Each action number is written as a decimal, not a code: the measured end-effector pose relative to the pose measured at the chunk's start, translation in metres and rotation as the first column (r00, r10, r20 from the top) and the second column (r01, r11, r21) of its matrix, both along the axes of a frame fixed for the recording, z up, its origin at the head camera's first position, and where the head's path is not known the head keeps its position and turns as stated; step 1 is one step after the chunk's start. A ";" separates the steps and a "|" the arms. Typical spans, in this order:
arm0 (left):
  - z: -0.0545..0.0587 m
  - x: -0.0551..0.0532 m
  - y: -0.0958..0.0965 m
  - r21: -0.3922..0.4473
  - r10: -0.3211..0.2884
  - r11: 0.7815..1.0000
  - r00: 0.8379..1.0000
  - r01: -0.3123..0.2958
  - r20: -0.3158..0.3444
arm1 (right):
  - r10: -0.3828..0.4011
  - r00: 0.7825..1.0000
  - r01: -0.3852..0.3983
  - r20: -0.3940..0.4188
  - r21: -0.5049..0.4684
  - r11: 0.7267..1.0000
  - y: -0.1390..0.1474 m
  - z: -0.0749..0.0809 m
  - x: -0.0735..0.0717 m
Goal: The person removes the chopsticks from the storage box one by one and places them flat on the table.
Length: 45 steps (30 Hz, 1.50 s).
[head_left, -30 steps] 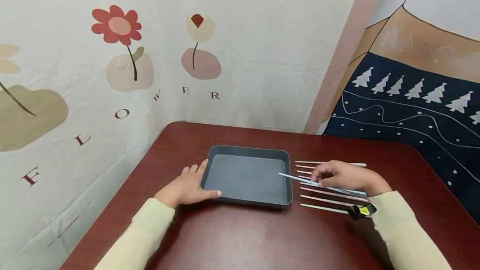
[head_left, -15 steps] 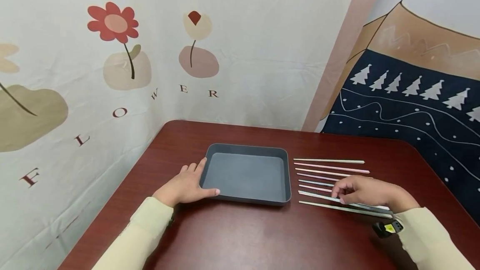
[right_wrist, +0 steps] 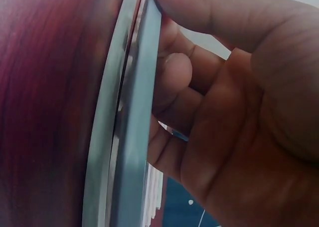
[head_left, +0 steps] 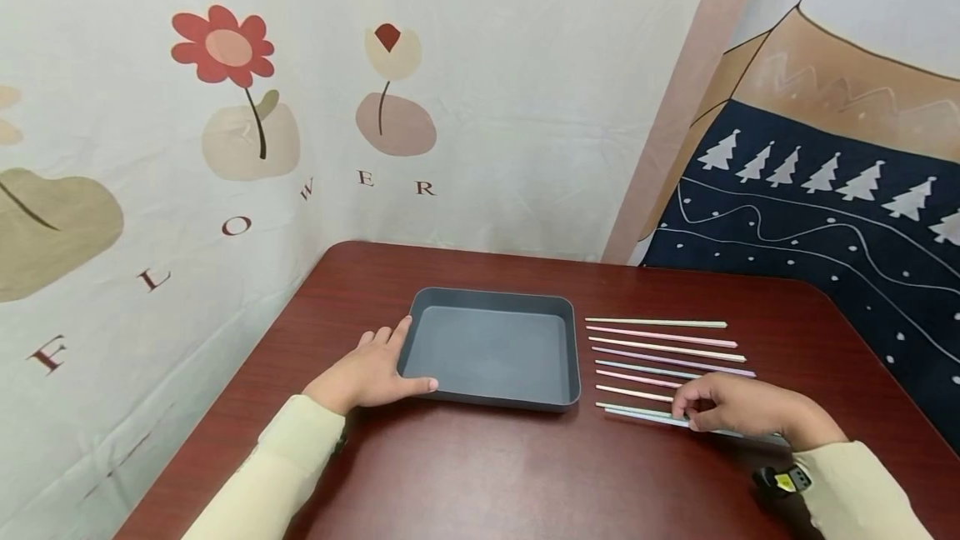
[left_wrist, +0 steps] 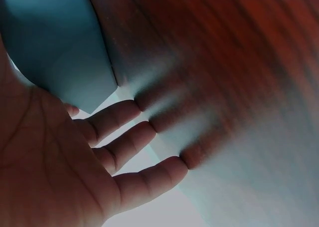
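A grey rectangular baking pan (head_left: 487, 354) stands on the table. My left hand (head_left: 363, 375) lies at its left front corner, fingers spread along the left side and thumb at the front rim. In the left wrist view, the fingertips touch the tabletop beside the pan (left_wrist: 55, 42). At the front of a row of pastel chopsticks, my right hand (head_left: 738, 408) pinches a light blue chopstick (head_left: 637, 416) between thumb and fingers. That blue chopstick (right_wrist: 134, 137) lies close beside a pale green chopstick (right_wrist: 99, 152) in the right wrist view; whether they touch, I cannot tell.
Several more chopsticks, among them a pink one (head_left: 660, 335) and a purple one (head_left: 675, 361), lie roughly parallel right of the pan. They rest on the dark red wooden table (head_left: 487, 473). A flower-printed curtain (head_left: 517, 148) hangs behind.
My right hand has carried the blue chopstick from above the row and the pan's right edge toward me, lowering it to the row's near side. The left hand has stayed at the pan.
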<state>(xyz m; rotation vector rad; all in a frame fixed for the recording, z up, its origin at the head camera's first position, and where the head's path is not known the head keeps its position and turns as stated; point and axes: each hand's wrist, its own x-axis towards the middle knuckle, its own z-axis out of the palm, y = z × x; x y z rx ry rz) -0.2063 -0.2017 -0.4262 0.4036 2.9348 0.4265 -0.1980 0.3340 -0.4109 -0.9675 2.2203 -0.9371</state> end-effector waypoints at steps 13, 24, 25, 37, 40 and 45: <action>0.002 0.002 0.000 0.002 0.003 1.000 1.000 -0.003 -0.001 | -0.010 0.997 0.012 -0.073 0.024 1.000 -0.006 -0.003 0.006; 0.000 0.001 -0.001 0.003 0.002 1.000 1.000 -0.002 -0.012 | -0.031 0.997 0.033 -0.065 0.029 0.999 -0.007 -0.004 0.006; -0.001 0.001 -0.001 0.003 0.004 1.000 1.000 -0.004 -0.012 | -0.038 0.997 0.040 -0.060 0.030 0.999 -0.007 -0.004 0.006; -0.002 0.001 -0.001 -0.001 0.016 1.000 1.000 -0.016 0.000 | -0.081 0.996 0.084 -0.041 0.057 0.995 -0.010 -0.007 0.007; -0.002 0.001 0.000 0.002 0.013 1.000 1.000 -0.013 0.000 | -0.082 0.995 0.086 -0.052 0.070 0.994 -0.010 -0.008 0.007; -0.002 0.000 0.000 0.000 0.005 1.000 1.000 -0.005 -0.005 | -0.075 0.995 0.080 -0.064 0.073 0.994 -0.009 -0.007 0.007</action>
